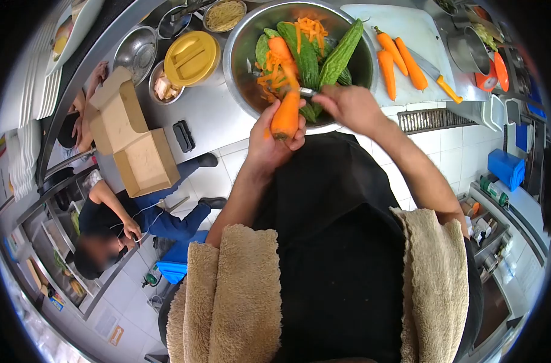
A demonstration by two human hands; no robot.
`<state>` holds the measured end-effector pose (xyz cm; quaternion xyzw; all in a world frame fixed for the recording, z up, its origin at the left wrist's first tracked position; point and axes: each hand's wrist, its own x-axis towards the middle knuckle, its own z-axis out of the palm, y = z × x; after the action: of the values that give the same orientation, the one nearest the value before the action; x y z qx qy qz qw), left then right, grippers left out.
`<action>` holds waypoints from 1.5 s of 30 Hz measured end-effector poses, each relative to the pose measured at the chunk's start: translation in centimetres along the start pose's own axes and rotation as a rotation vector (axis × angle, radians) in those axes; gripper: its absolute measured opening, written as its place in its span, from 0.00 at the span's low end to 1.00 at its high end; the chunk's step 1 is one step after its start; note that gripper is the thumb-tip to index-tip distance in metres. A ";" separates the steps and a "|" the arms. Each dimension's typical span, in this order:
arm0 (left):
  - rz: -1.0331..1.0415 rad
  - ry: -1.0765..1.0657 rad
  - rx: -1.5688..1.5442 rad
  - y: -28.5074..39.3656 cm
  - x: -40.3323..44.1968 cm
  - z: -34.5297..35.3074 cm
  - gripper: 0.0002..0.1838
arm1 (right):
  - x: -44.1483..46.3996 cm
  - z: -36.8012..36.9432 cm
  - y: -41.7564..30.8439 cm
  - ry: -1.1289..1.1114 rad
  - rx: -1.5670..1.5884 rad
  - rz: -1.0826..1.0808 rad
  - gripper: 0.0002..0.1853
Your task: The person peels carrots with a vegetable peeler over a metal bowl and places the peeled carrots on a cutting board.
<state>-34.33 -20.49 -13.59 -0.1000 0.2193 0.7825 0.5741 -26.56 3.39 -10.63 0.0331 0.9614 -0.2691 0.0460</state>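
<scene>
My left hand (268,146) wraps around a thick orange carrot (285,121), its stem end toward me and its other end over a large steel bowl (230,66). In my right hand (355,109) is a peeler (307,92), its metal head against or right beside the carrot's far part; exact contact is hard to see. Inside the bowl lie green bitter melons (343,53) with orange carrot peels (312,28) over and among them. My right fingers hide most of the peeler's handle.
Right of the bowl, a white cutting board (363,17) bears three carrots (411,64) and a yellow-handled knife (435,74). Leftward are a yellow lid (192,59), a bowl of pale pieces (165,88), an open cardboard box (119,112) and a small black case (183,136). A person (109,202) sits at left.
</scene>
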 end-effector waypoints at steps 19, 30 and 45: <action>0.058 0.034 -0.020 -0.3 0.0 1.6 0.33 | 0.6 -0.2 0.2 0.025 -0.049 0.039 0.24; 0.034 0.096 0.045 0.2 -0.4 2.5 0.35 | -2.2 -3.4 -5.4 -0.105 0.264 -0.105 0.21; 0.040 -0.031 0.118 0.0 -0.9 2.5 0.34 | -0.7 -2.7 -0.7 0.028 0.134 0.171 0.21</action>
<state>-33.80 -20.10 -11.05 -0.0495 0.2581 0.7811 0.5664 -26.13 4.15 -7.95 0.1220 0.9355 -0.3274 0.0531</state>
